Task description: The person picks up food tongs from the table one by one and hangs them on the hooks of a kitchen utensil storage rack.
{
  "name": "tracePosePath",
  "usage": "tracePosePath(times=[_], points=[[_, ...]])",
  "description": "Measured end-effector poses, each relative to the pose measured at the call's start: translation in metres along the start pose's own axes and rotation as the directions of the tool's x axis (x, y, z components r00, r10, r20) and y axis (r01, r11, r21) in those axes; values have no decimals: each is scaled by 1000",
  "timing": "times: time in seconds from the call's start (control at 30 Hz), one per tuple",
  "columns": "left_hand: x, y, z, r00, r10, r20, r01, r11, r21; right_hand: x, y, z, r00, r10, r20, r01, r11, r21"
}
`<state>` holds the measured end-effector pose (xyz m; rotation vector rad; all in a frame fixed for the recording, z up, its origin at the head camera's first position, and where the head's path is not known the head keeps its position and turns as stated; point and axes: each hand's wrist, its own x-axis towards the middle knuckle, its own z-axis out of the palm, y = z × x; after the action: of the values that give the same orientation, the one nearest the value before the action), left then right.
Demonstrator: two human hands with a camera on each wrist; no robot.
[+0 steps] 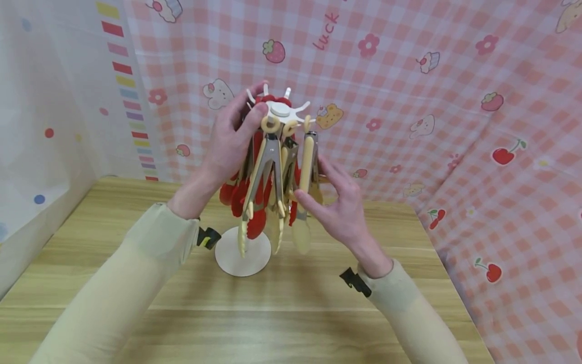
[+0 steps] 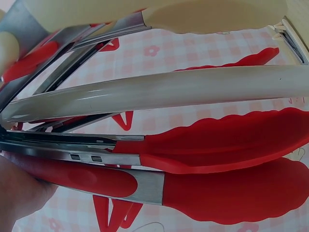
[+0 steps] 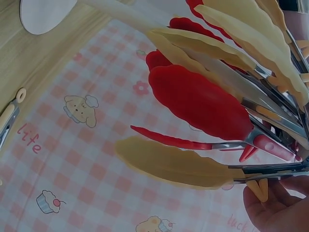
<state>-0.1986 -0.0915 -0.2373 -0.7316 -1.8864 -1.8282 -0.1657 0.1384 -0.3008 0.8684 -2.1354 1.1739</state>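
A white rotating utensil rack (image 1: 280,112) with curved hooks stands on a round white base (image 1: 243,260). Several red tongs (image 1: 256,222) and cream tongs (image 1: 268,172) hang from it, heads down. At the rack's top, my left hand (image 1: 229,136) grips the hub's left side, thumb over the hooks and fingers partly hidden behind. My right hand (image 1: 338,202) pinches a pair of cream tongs (image 1: 307,167) hanging at the right, thumb in front and fingers behind. The right wrist view shows the right hand's fingers (image 3: 275,200) near the cream tongs' handle end.
The rack stands on a wooden table (image 1: 227,323) toward its back edge. Behind hangs a pink checked cloth (image 1: 386,76); a white dotted cloth (image 1: 45,101) is at the left. Another pair of cream-handled tongs (image 3: 9,116) lies at the left of the right wrist view.
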Motion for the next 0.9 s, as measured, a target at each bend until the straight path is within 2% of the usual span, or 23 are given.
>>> tracePosePath(times=[0.6,0.9], points=[[-1,1,0,1000,-2,0,2,1000,-9,1,4,11,1000,-26,-1,26,999,43],[-1,0,0,1000,4,-5,-5,1000,-11,0,4,16,1000,3,4,-3,1000,30]])
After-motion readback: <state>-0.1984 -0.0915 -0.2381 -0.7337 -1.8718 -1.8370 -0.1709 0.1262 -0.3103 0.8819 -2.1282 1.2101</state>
